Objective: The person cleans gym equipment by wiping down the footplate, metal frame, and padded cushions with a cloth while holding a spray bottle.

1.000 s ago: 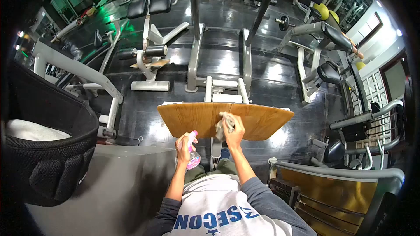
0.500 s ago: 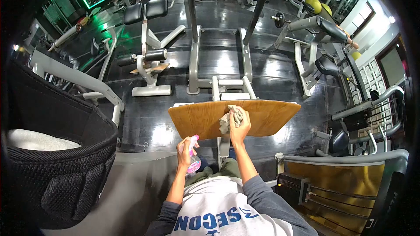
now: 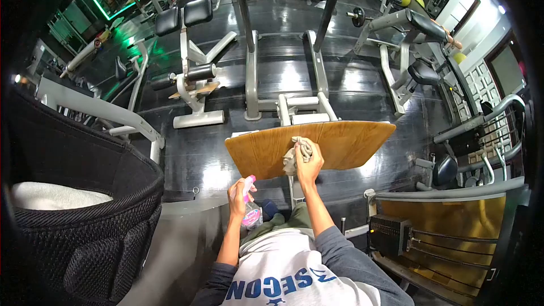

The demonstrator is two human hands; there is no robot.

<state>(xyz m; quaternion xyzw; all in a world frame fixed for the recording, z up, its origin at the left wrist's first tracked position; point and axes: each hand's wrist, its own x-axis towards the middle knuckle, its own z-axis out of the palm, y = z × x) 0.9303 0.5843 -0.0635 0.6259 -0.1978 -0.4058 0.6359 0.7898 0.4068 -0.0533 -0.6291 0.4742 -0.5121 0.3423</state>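
A brown wooden board (image 3: 351, 144) lies in front of me on a grey metal frame. On its middle, my right hand (image 3: 309, 165) is closed on a crumpled beige cloth (image 3: 290, 158), which rests against the wood. Just off the board's near left edge, my left hand (image 3: 238, 195) grips a spray bottle (image 3: 252, 215) with a pink and white trigger head and a pink label. The bottle hangs upright over my legs.
A black mesh holder (image 3: 113, 232) with a white towel (image 3: 59, 195) stands close on the left. A grey-framed machine (image 3: 442, 195) is at the right. Beyond the board are a padded bench (image 3: 198, 11), grey uprights (image 3: 252, 73) and a leg machine (image 3: 198, 118).
The view has shifted, so the board appears farther right and more tilted. My right hand with the cloth has moved slightly left on the board since a second ago. Both hands keep their holds.
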